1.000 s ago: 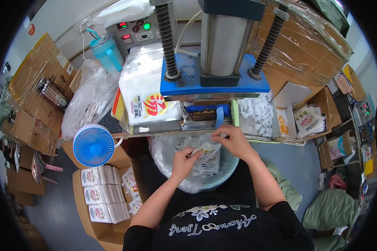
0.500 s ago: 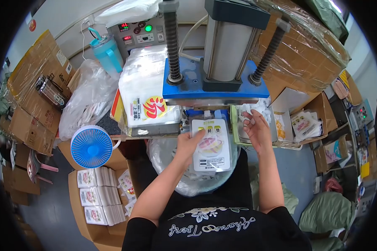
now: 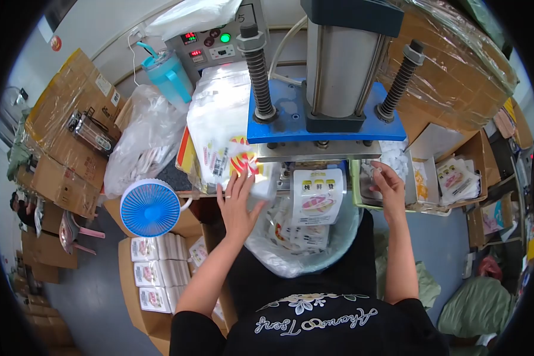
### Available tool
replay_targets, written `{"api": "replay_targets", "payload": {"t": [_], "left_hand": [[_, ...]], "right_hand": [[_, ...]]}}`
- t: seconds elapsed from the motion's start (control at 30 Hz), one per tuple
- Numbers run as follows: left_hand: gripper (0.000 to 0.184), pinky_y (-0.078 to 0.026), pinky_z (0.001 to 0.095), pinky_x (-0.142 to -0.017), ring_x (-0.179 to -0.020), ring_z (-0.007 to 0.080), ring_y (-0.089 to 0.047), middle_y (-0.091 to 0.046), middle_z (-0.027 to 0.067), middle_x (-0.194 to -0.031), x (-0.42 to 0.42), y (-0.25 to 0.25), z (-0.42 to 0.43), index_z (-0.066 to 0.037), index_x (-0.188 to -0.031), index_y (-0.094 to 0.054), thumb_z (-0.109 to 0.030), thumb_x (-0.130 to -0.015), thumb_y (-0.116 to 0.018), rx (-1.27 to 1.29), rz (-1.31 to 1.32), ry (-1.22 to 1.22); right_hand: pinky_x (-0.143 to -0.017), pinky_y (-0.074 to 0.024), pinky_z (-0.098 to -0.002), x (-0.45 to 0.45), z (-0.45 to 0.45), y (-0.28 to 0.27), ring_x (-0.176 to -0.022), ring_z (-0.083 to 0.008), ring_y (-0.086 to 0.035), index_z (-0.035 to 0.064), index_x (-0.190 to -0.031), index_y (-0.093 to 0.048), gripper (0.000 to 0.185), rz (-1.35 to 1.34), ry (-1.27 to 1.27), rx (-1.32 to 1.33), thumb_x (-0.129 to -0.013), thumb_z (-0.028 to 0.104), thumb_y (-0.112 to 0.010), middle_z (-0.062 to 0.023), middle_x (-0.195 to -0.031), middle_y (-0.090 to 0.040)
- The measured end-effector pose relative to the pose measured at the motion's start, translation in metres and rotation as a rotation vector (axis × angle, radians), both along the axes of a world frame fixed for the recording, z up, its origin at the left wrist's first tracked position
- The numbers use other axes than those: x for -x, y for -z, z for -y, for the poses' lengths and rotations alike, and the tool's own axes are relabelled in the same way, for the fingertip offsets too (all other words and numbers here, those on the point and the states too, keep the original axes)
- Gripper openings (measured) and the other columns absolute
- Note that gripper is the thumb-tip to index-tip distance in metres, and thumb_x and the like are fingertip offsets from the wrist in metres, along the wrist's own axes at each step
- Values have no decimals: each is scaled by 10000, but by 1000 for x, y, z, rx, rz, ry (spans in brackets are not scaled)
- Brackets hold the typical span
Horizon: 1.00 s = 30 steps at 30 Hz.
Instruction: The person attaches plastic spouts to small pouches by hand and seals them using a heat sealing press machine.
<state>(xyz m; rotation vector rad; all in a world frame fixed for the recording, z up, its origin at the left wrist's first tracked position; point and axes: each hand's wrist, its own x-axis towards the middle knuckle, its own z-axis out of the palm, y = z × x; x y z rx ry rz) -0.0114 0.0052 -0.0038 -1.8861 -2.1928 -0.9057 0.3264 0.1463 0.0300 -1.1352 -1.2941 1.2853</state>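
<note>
Spreading wide, your left hand (image 3: 236, 210) is meeting a pouch (image 3: 242, 159) — likely light, slippery, best edge-held; your right hand (image 3: 390, 188) is curling narrow — contents unclear.

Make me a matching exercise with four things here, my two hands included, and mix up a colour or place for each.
Column one
1. Fan
2. Left hand
3. Tumbler
4. Right hand

Column two
A. At the near end of the pouch stack
B. At the green tray, on the bench's front edge
C. Round, with a blue front
D. Teal, with a straw

Pairs: 1-C; 2-A; 3-D; 4-B
</note>
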Motion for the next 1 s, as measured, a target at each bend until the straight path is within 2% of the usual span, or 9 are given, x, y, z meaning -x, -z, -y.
{"api": "replay_targets", "payload": {"t": [0.1,0.17,0.2,0.23,0.3,0.33,0.73,0.8,1.0], "left_hand": [[333,-286,498,-1110,-1154,272,-590,-689,64,-1117,17,-10,9,-96,-1094,-695,-136,-768,-755,-104,139,-43],[171,-435,393,-943,-936,275,-646,-708,105,-927,11,-27,10,-70,-972,-724,-58,-801,-730,-249,319,-47],[77,-472,279,-750,-786,178,-643,-709,79,-860,3,-37,11,-38,-922,-722,-30,-845,-720,-290,361,17],[77,-472,279,-750,-786,178,-643,-709,79,-860,-7,-42,14,-38,-922,-722,-30,-845,-720,-299,378,25],[66,-454,216,-696,-749,65,-596,-696,7,-857,-35,-45,24,-4,-897,-719,-57,-863,-738,-58,1096,122],[87,-437,183,-650,-748,13,-555,-672,-34,-848,-49,-47,26,9,-913,-724,-69,-878,-739,-7,1178,124],[212,-467,226,-633,-699,44,-583,-688,10,-755,-67,29,33,25,-910,-728,-187,-903,-724,338,1181,258],[214,-464,232,-620,-695,43,-574,-683,10,-755,-69,27,25,24,-899,-729,-190,-902,-723,380,1155,293],[240,-509,265,-617,-707,128,-652,-717,100,-894,-93,-11,-27,65,-992,-703,-160,-908,-709,251,1753,125]], "right_hand": [[-722,-476,-222,-5,1,9,-840,-49,-532,108,-1197,-691,263,98,-19,-72,-957,204,-644,41,-962,-626],[-721,-480,-220,1,2,2,-852,-50,-540,91,-1179,-694,246,229,18,-207,-955,174,-638,36,-971,-636],[-719,-482,-221,6,5,-3,-846,-49,-544,77,-1159,-699,229,212,-10,-258,-952,155,-638,30,-967,-641],[-720,-482,-217,11,12,-10,-840,-52,-551,73,-1144,-702,219,162,-40,-164,-934,123,-658,21,-965,-647],[-714,-480,-215,29,25,-25,-850,-55,-560,63,-1121,-706,224,178,-98,-141,-899,94,-697,7,-963,-661],[-726,-480,-223,40,34,-32,-852,-64,-569,59,-1105,-710,224,202,-110,-187,-882,83,-712,0,-963,-672],[-858,-479,-311,63,59,-25,-951,-180,-632,70,-1049,-736,229,489,-580,-200,-823,101,-753,-75,-1032,-708],[-855,-482,-311,63,57,-34,-974,-177,-632,68,-1088,-722,258,466,-463,-228,-834,108,-744,-80,-1066,-708],[-752,-503,-294,36,28,-31,-899,-171,-669,26,-1142,-690,272,511,-84,-380,-891,129,-694,-85,-1043,-731]]}}
